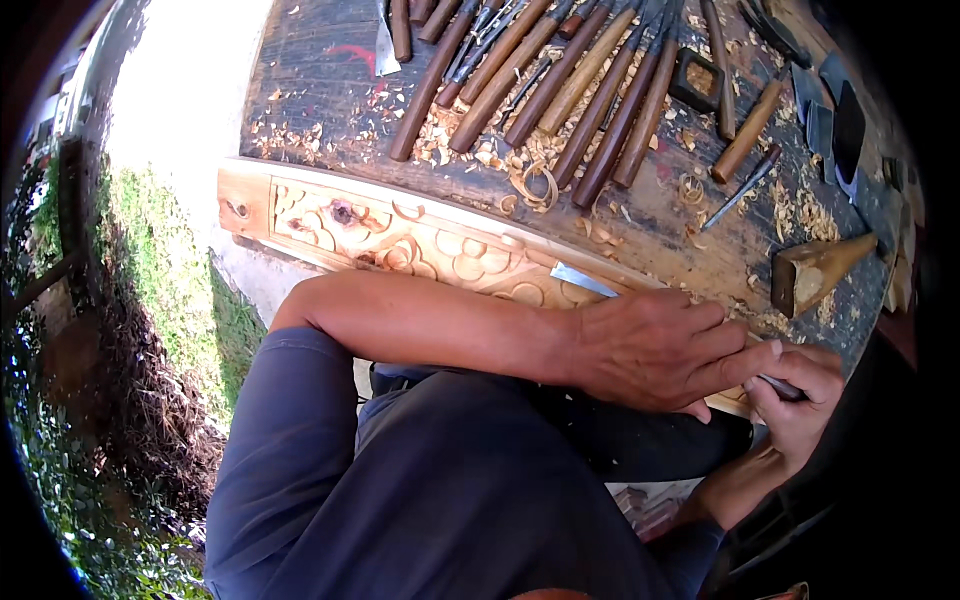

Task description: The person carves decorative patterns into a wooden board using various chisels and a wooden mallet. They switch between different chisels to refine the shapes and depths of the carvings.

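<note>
A long pale wooden board (470, 262) with carved flowers and scrolls lies along the near edge of the bench, in front of my body. My left forearm crosses over it, and my left hand (660, 345) rests on its right part with the fingers curled toward the other hand; what they grip is hidden. My right hand (805, 395) is closed round a carving chisel (783, 388); only a short dark piece of it shows between the fingers. A flat grey metal blade (582, 280) lies on the board, its right end running under my left hand.
Several wood-handled carving chisels (560, 95) lie in a row across the bench (330, 90). A wooden mallet (815, 275) sits at the right, near a dark square block (697, 80) and a thin chisel (742, 187). Curled shavings (535, 187) are scattered about. Grass (150, 240) shows at left.
</note>
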Demonstrator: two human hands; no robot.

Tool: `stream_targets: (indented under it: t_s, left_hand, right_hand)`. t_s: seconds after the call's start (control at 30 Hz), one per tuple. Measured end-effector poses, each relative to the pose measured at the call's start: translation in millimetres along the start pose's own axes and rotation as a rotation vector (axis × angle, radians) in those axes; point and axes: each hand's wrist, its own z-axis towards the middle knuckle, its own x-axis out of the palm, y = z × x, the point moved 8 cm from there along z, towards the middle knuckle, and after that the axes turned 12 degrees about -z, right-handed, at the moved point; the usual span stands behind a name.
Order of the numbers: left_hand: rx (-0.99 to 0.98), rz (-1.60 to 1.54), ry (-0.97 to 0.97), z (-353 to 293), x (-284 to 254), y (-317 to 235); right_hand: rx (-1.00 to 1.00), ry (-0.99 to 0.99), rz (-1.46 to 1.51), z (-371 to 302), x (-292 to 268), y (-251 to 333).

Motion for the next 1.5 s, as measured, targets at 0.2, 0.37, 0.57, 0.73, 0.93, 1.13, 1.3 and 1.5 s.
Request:
stream_targets:
  t_s: [0.2, 0.37, 0.57, 0.73, 0.93, 1.13, 1.3, 1.5]
  left_hand:
    - [-0.025, 0.039, -0.013, -1.8, -0.4, 0.7]
    - [-0.009, 0.062, -0.079, -3.3, -4.4, -0.2]
    - [-0.034, 0.148, -0.143, -5.5, -9.4, -1.3]
    - [0.048, 0.247, -0.201, -3.1, -2.9, -8.0]
    - [0.037, 0.246, -0.214, -6.5, -9.9, -7.0]
    - [0.052, 0.259, -0.292, -3.7, -13.7, -9.6]
    - [0.039, 0.276, -0.260, -8.3, -13.5, -7.1]
    - [-0.016, 0.256, -0.184, -11.5, -23.4, -5.3]
  right_hand:
    - [0.038, 0.041, 0.029, 5.5, 7.0, 1.1]
    - [0.017, 0.006, 0.039, 2.9, 8.1, 3.6]
    - [0.011, -0.045, 0.018, 9.6, 11.3, 8.8]
    - [0.015, -0.063, 0.022, -3.5, 14.7, 1.6]
    - [-0.025, -0.074, -0.081, 7.0, 16.5, 11.9]
    - [-0.020, -0.112, -0.050, 9.7, 17.1, 15.9]
    - [-0.007, -0.103, 0.015, 7.0, 29.0, 5.1]
    - [-0.042, -0.115, 0.006, 14.2, 40.0, 9.0]
